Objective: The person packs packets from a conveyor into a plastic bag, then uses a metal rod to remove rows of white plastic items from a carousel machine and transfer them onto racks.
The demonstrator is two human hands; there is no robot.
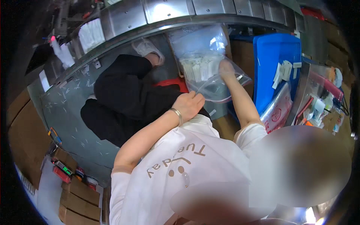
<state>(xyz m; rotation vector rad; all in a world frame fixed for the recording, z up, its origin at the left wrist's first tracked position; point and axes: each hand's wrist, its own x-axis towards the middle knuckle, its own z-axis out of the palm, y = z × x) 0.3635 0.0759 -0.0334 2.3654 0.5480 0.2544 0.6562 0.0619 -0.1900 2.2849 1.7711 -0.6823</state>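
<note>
A clear zip bag with many narrow white flat pieces inside rests in front of my lap. My left hand, with bracelets at the wrist, is closed on the near edge of the bag's mouth. My right hand is inside the bag, beside the white pieces; the plastic and its angle hide the fingers, so I cannot make out whether it grips any. More clear plastic lies behind the pieces, over a cardboard box.
A steel-plated line curves across the front, with a white stack on it. To the right stands a blue bin with white pieces, by a red-printed bag. Cardboard boxes stand at left; white scraps litter the floor.
</note>
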